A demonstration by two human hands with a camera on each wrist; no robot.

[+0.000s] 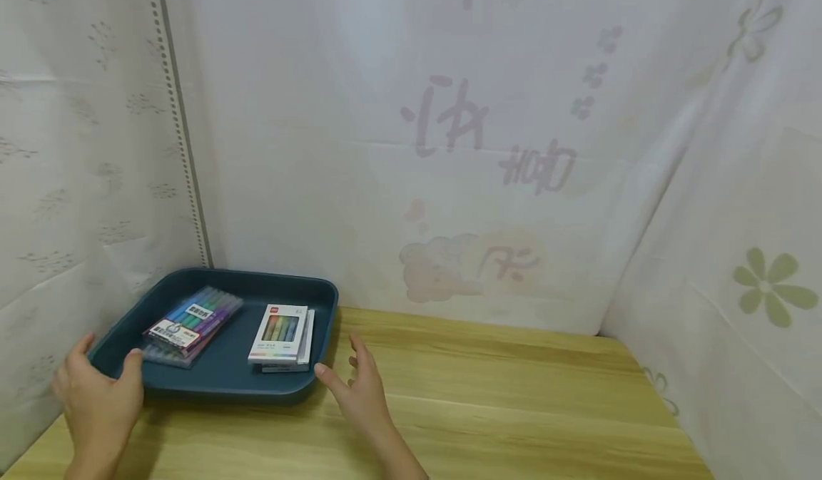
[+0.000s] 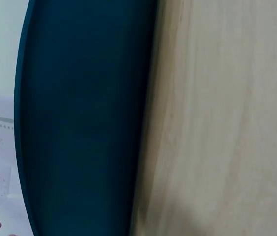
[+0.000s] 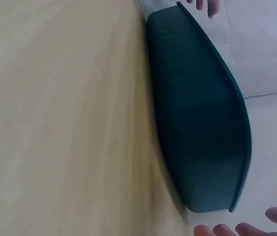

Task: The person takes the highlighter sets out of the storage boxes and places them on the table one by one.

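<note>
A dark blue tray sits on the table, its front wall filling much of the left wrist view. Inside, a clear pack of colored pens lies over another clear pack on the left. To the right, a white box with a window showing colored sticks rests on another white box. My left hand is at the tray's front left corner, thumb spread from the fingers. My right hand is beside the front right corner, thumb tip near the rim; its fingertips appear apart from the tray.
The wooden table extends to the right of the tray. A pale printed curtain hangs close behind the tray, with further patterned sheets on the left and right.
</note>
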